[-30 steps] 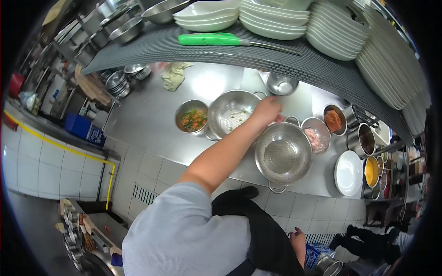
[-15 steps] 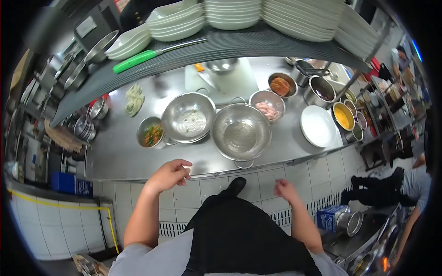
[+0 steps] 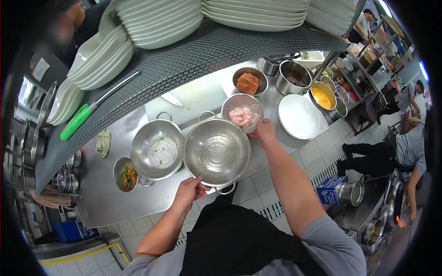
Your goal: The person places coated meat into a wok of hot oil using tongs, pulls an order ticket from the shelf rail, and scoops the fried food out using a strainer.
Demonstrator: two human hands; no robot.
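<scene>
My right hand [image 3: 264, 132] grips the near right rim of a steel bowl [image 3: 225, 105] of pale pink raw meat [image 3: 241, 116]. My left hand [image 3: 189, 192] is at the front rim of a large perforated colander [image 3: 217, 145], left of its near handle. Its fingers are loosely bent and a little apart, and nothing shows in them. A second colander [image 3: 158, 149], with a few green bits in it, stands to the left. Beside that is a small steel bowl [image 3: 125, 175] of chopped orange and green vegetables.
A shelf [image 3: 184, 55] with stacked white dishes [image 3: 159, 23] and a green-handled tool [image 3: 77, 122] overhangs the counter's back. A bowl of orange-brown food [image 3: 247, 83], white plates [image 3: 299, 117] and a yellow-filled pot [image 3: 323, 95] stand right. Another person [image 3: 405, 147] works beside a flame at far right.
My right hand has moved forward and taken hold of the meat bowl's rim. My left hand has come right, up to the colander's front rim. The view has shifted and come closer.
</scene>
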